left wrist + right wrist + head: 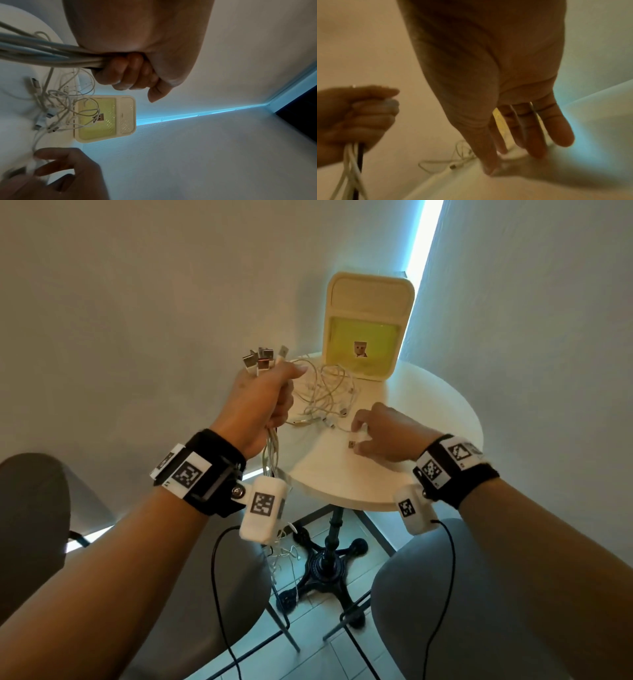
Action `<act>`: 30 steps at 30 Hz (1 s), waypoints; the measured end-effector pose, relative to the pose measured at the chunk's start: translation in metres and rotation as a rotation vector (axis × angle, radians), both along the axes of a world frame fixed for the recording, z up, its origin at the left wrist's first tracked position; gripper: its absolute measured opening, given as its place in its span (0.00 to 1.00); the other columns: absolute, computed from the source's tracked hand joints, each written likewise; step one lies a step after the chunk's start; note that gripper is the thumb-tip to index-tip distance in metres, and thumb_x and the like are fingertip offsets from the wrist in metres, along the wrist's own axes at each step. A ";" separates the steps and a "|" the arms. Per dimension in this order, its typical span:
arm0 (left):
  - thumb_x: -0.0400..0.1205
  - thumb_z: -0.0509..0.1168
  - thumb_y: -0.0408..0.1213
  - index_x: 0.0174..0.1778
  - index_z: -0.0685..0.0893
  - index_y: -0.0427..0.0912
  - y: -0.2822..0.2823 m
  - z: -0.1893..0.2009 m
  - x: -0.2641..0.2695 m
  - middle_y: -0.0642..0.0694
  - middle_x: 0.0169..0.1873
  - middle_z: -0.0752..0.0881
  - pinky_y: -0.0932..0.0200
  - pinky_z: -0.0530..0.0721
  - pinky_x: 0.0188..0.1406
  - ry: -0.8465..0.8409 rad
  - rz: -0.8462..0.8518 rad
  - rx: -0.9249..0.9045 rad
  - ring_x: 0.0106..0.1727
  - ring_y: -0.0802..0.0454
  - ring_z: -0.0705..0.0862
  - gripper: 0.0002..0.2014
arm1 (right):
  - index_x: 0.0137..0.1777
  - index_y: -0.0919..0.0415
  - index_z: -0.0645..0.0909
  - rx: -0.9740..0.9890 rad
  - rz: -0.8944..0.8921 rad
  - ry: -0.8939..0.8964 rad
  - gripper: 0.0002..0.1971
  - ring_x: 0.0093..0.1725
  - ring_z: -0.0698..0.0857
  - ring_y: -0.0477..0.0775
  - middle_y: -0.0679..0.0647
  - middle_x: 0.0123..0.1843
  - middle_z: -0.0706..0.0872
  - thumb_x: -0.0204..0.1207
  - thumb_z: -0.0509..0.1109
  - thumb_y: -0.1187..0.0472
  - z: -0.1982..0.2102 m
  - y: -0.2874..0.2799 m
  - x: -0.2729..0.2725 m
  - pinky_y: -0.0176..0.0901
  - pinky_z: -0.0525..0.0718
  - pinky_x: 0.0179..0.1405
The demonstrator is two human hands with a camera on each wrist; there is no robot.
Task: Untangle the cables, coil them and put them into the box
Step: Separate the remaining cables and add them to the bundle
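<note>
At the left, the left hand is raised above the table edge and its fingers are curled tight around a bundle of white cables. The USB plugs of this bundle stick up out of the fist, and the loose ends hang down under the hand, past the table edge toward the floor. To the right of the fist, a tangle of thin white cables lies on the round white table, with several small connectors mixed in it. Behind the tangle stands the box, cream colored, with its lid open and upright against the wall; the yellow-green inside holds only a small picture, no cable. Some loops of the tangle reach the front rim of the box. More to the right, the right hand is low over the table, near the front edge. Its thumb and fingers pinch a white plug at the end of one cable that leads back to the tangle. In the right wrist view this hand is blurred.
</note>
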State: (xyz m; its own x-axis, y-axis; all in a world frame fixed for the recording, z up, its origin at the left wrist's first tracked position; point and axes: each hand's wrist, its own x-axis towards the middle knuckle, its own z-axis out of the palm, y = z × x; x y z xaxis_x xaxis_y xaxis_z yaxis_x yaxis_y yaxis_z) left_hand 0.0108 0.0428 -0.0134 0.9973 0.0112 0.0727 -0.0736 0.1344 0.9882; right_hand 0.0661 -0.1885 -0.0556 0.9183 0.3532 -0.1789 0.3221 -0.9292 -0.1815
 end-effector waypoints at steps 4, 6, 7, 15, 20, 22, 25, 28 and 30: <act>0.89 0.69 0.36 0.28 0.67 0.54 -0.004 0.001 0.002 0.52 0.23 0.60 0.61 0.56 0.19 0.003 -0.020 -0.031 0.23 0.53 0.55 0.25 | 0.48 0.54 0.80 0.075 0.017 -0.019 0.05 0.52 0.87 0.59 0.50 0.49 0.84 0.83 0.74 0.57 -0.002 -0.004 -0.002 0.50 0.87 0.49; 0.89 0.68 0.37 0.29 0.66 0.53 -0.005 0.002 0.003 0.52 0.23 0.60 0.61 0.57 0.19 -0.006 -0.011 -0.044 0.23 0.53 0.55 0.24 | 0.48 0.57 0.81 0.197 -0.008 -0.049 0.05 0.49 0.89 0.57 0.51 0.47 0.86 0.85 0.73 0.59 0.014 -0.010 -0.008 0.46 0.87 0.44; 0.90 0.68 0.37 0.30 0.66 0.53 -0.006 0.003 0.004 0.52 0.23 0.60 0.61 0.57 0.18 -0.013 -0.008 -0.055 0.23 0.53 0.55 0.24 | 0.50 0.58 0.82 0.302 -0.041 -0.088 0.04 0.45 0.89 0.53 0.51 0.46 0.86 0.85 0.73 0.60 0.025 -0.013 -0.011 0.41 0.84 0.38; 0.87 0.74 0.47 0.32 0.69 0.50 -0.029 0.025 0.000 0.48 0.26 0.60 0.57 0.58 0.21 -0.196 -0.070 -0.048 0.23 0.51 0.56 0.23 | 0.54 0.72 0.83 1.146 -0.009 -0.041 0.08 0.36 0.91 0.63 0.61 0.43 0.87 0.82 0.78 0.68 0.103 0.002 -0.056 0.60 0.96 0.39; 0.81 0.79 0.44 0.37 0.75 0.31 -0.039 0.022 0.000 0.51 0.25 0.69 0.61 0.65 0.21 -0.319 -0.153 0.073 0.23 0.55 0.64 0.23 | 0.55 0.71 0.85 1.270 0.040 -0.038 0.09 0.38 0.90 0.62 0.63 0.41 0.90 0.81 0.79 0.66 0.108 0.015 -0.063 0.62 0.95 0.40; 0.81 0.78 0.37 0.36 0.83 0.43 -0.038 0.021 -0.001 0.55 0.25 0.75 0.62 0.66 0.22 -0.344 -0.210 0.095 0.23 0.58 0.67 0.12 | 0.55 0.70 0.86 1.271 0.050 -0.024 0.08 0.41 0.92 0.64 0.64 0.45 0.93 0.82 0.78 0.67 0.109 0.016 -0.062 0.63 0.95 0.42; 0.80 0.80 0.32 0.41 0.88 0.48 -0.035 0.025 -0.002 0.54 0.28 0.83 0.61 0.66 0.22 -0.368 -0.276 0.149 0.24 0.55 0.69 0.09 | 0.55 0.71 0.87 1.269 0.048 -0.008 0.08 0.46 0.92 0.68 0.67 0.48 0.94 0.81 0.79 0.67 0.108 0.015 -0.059 0.64 0.94 0.47; 0.81 0.77 0.22 0.45 0.87 0.44 -0.037 0.027 -0.003 0.58 0.28 0.84 0.70 0.74 0.26 -0.364 -0.224 0.199 0.25 0.63 0.77 0.11 | 0.51 0.65 0.90 1.304 0.060 -0.016 0.05 0.51 0.91 0.62 0.69 0.51 0.92 0.78 0.81 0.67 0.106 0.020 -0.058 0.57 0.91 0.55; 0.82 0.75 0.22 0.41 0.88 0.49 -0.041 0.027 -0.003 0.58 0.27 0.83 0.68 0.73 0.25 -0.342 -0.154 0.190 0.24 0.63 0.76 0.15 | 0.48 0.61 0.91 1.340 0.068 -0.023 0.04 0.52 0.90 0.60 0.71 0.52 0.91 0.77 0.82 0.67 0.104 0.026 -0.057 0.55 0.90 0.58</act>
